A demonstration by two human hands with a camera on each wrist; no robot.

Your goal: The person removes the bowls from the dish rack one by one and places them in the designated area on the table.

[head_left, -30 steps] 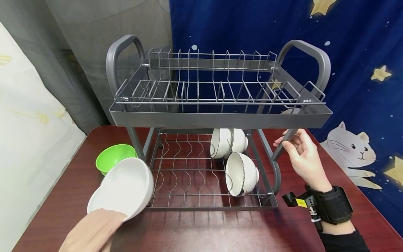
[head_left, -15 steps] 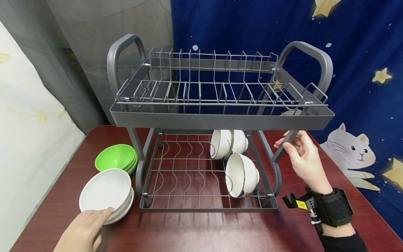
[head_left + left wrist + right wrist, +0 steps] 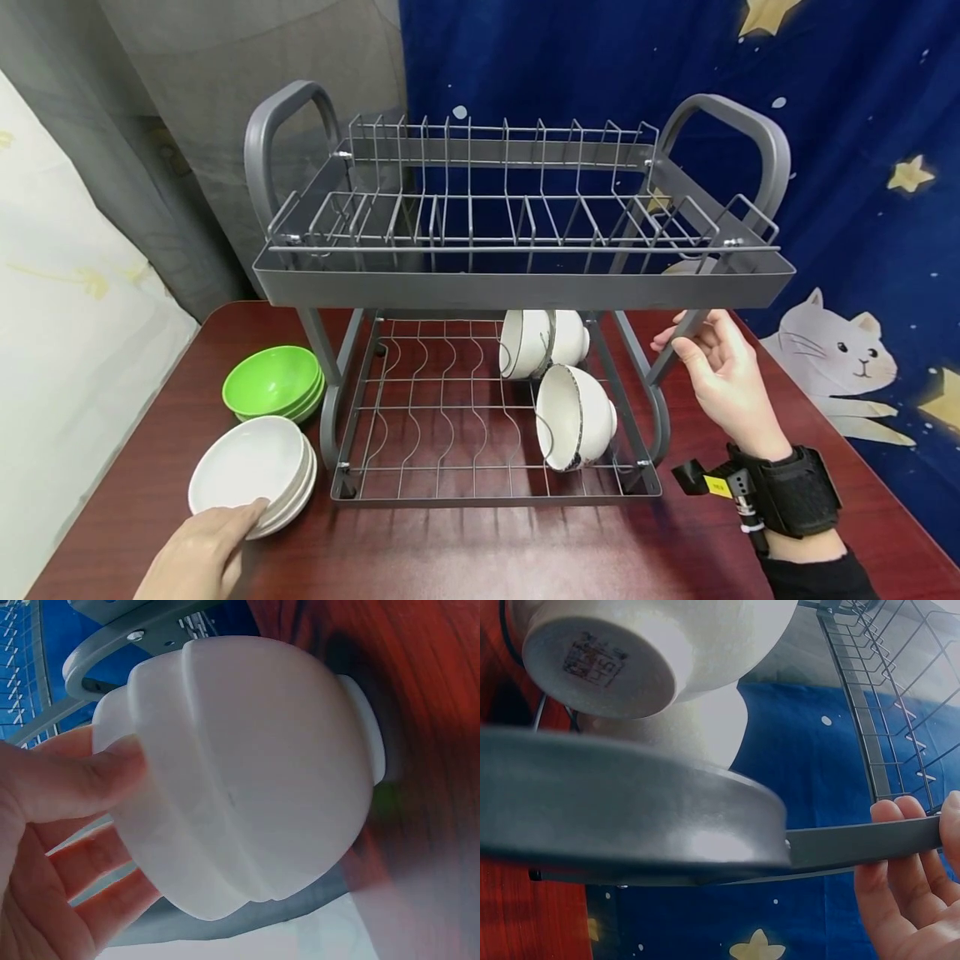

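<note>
At the left of the table, a stack of white bowls stands upright. My left hand pinches the top bowl at its near rim; in the left wrist view the thumb lies on the outside of the nested stack, with fingertips partly hidden behind the rim. My right hand holds the right upright of the grey two-tier dish rack, thumb on one side and fingers on the other, also visible in the right wrist view. Several white bowls with dark-patterned rims lean sideways on the rack's lower right tier.
Green bowls are stacked just behind the white ones, left of the rack. The upper tier's wire dividers overhang the lower tier. Behind the reddish-brown table hangs a blue star-patterned curtain.
My left hand has lowered a white bowl, held tilted beside the rack, down and left onto the white stack, then stayed at its rim. The right hand keeps its hold on the rack.
</note>
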